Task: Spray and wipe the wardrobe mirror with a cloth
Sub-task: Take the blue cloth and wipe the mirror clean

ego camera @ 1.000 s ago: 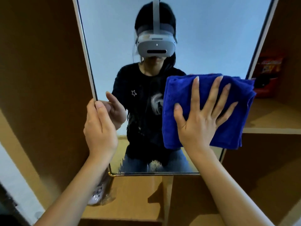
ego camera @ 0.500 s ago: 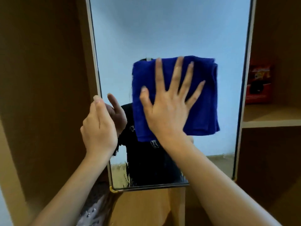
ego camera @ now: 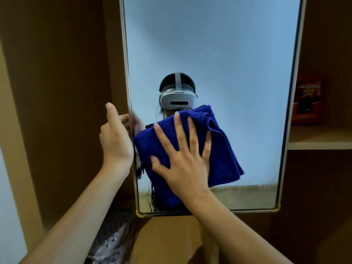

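Head view: right hand (ego camera: 182, 164), fingers spread flat, is pressing the cloth (ego camera: 224, 149) onto the mirror (ego camera: 219, 54), now lower and further left than a half-second ago. Left hand (ego camera: 114, 138) is gripping the mirror's left edge, steadying it. Wiping is progressing downward.

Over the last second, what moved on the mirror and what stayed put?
The right hand, fingers spread flat, slid the blue cloth from the mirror's right edge toward its left side, ending lower-left near the frame; the cloth is now tilted and bunched. Nothing was taken hold of or let go. The left hand still grips the mirror's left edge, and the red box stays on its shelf.
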Demonstrator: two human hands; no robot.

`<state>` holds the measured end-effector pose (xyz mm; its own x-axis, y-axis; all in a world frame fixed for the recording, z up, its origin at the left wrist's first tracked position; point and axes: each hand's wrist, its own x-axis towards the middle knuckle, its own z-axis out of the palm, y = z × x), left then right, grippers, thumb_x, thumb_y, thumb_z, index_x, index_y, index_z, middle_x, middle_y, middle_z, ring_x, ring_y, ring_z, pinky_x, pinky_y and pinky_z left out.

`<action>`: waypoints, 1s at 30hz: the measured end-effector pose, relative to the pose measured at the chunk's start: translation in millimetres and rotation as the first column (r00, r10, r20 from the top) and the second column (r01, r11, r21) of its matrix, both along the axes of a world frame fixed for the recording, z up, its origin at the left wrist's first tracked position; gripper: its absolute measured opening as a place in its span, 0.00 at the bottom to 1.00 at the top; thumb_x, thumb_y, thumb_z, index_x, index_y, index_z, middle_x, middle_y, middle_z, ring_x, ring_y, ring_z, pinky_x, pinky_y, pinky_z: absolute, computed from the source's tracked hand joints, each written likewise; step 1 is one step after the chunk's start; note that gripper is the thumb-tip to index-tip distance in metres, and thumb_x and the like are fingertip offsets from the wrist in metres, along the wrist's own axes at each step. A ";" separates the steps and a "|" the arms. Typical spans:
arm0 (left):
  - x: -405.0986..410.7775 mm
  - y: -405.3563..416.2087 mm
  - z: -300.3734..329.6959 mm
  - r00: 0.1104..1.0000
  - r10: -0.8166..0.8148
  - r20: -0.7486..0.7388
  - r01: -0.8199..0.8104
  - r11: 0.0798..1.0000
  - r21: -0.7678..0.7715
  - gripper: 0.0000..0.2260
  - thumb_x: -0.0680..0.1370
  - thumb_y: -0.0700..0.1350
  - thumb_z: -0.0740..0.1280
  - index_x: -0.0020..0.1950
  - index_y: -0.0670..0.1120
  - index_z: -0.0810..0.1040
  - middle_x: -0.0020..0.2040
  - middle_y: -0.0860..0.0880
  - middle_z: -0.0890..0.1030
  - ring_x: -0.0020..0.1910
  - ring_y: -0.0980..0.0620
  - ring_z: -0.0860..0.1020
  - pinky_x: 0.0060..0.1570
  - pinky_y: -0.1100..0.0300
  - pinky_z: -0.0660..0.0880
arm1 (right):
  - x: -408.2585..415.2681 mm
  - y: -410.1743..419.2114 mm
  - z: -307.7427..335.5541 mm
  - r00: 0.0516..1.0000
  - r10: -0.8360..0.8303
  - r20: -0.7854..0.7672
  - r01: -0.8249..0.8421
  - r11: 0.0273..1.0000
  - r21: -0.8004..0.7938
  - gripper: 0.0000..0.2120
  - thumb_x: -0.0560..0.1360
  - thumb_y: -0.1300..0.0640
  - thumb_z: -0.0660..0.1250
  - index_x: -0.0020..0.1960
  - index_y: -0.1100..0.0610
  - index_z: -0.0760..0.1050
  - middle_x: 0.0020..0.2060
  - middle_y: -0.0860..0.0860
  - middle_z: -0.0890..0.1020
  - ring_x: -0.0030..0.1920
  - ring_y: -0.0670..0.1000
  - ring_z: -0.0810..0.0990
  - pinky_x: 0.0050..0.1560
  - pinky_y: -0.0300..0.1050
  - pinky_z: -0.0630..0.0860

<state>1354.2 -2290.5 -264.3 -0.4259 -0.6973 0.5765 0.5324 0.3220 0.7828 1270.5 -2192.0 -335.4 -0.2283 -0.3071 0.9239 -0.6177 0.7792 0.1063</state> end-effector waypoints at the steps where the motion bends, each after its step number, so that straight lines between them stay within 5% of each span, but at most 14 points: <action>1: -1.1 -3.1 -1.6 1.000 0.006 0.016 -0.007 1.000 0.011 0.30 0.83 0.60 0.45 0.31 0.57 0.79 0.29 0.58 0.81 0.32 0.64 0.79 0.47 0.53 0.75 | -0.7 -0.1 4.2 1.000 -0.003 0.005 0.003 1.000 -0.014 0.35 0.76 0.35 0.57 0.78 0.41 0.50 0.79 0.52 0.48 0.78 0.56 0.41 0.73 0.66 0.37; 5: -5.2 -10.0 -4.0 0.998 0.025 0.065 -0.027 0.999 0.027 0.27 0.81 0.64 0.46 0.42 0.51 0.79 0.37 0.51 0.83 0.44 0.51 0.82 0.56 0.42 0.76 | 5.2 -17.6 29.5 0.997 0.001 0.071 0.008 0.992 -0.126 0.34 0.77 0.35 0.54 0.79 0.42 0.48 0.79 0.52 0.46 0.78 0.57 0.39 0.72 0.67 0.34; 14: -6.0 -23.7 1.5 0.989 -0.050 0.138 0.036 0.994 0.102 0.35 0.75 0.71 0.46 0.54 0.46 0.80 0.52 0.44 0.84 0.53 0.47 0.81 0.57 0.48 0.75 | 22.6 -43.1 -38.2 0.998 -0.003 0.063 0.002 1.000 0.022 0.35 0.76 0.34 0.53 0.79 0.43 0.47 0.79 0.52 0.48 0.78 0.57 0.40 0.72 0.67 0.35; 19: -8.7 -16.3 -2.2 0.997 0.014 0.075 -0.021 0.996 0.090 0.27 0.79 0.66 0.47 0.40 0.53 0.78 0.43 0.50 0.83 0.50 0.51 0.81 0.57 0.48 0.76 | 13.1 -30.6 -86.5 1.000 -0.001 0.026 -0.002 0.996 0.093 0.36 0.74 0.33 0.55 0.78 0.41 0.49 0.79 0.49 0.47 0.76 0.54 0.50 0.70 0.64 0.48; 23: -10.9 -8.2 -6.1 0.999 0.035 0.020 -0.036 0.997 0.074 0.33 0.81 0.62 0.45 0.24 0.60 0.80 0.29 0.59 0.81 0.39 0.61 0.79 0.52 0.55 0.74 | 4.4 -13.5 -96.3 1.000 0.011 0.019 -0.013 0.998 0.060 0.35 0.75 0.32 0.54 0.78 0.40 0.47 0.79 0.48 0.42 0.75 0.53 0.52 0.70 0.62 0.45; 30: -26.7 -13.0 -13.5 0.989 0.135 -0.068 -0.128 0.988 0.090 0.27 0.78 0.65 0.49 0.31 0.55 0.78 0.39 0.52 0.83 0.47 0.55 0.82 0.60 0.47 0.74 | -26.2 47.3 -101.6 0.997 -0.073 0.032 0.075 0.996 -0.052 0.37 0.74 0.32 0.55 0.78 0.40 0.46 0.79 0.47 0.42 0.79 0.53 0.41 0.74 0.62 0.36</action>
